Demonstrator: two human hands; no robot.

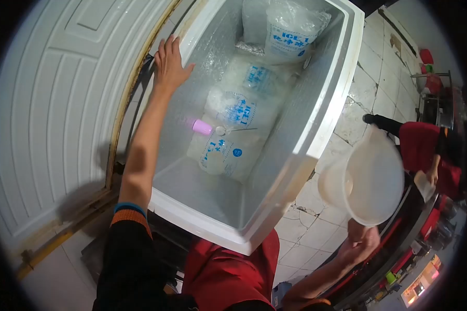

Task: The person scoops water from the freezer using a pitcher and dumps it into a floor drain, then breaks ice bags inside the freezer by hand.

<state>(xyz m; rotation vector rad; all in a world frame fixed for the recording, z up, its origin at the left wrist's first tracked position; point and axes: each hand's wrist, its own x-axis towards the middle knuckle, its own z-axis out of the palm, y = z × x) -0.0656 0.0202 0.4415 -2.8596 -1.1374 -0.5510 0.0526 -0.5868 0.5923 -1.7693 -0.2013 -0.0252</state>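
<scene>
Bucket (384, 171), whitish and translucent, is held in the right hand (362, 242) just outside an open chest freezer (348, 62); the right grip is clenched at its rim, though whether on the lip or a handle cannot be made out. The left hand (172, 67) lies over the freezer's opposite edge, its grip released and fingers spread.

Inside, printed ice bags (238, 110) lie along the bottom, their outlines merging in the haze; one upright bag (290, 41) leans at the far end, partly covering a clear one whose top is cut off. A purple cup (202, 127) and a thin-handled ladle (220, 131) rest on the bags.

The freezer's walls look frosted, its white rim worn brownish in places. Cracked, stained white tiles (366, 85) cover the floor, and a ribbed white door (62, 129) fills the left side. At right, a co-worker in a red apron (423, 145) holds a pale scoop (424, 186); dark edges crop that figure, and the clutter below is blurred.
</scene>
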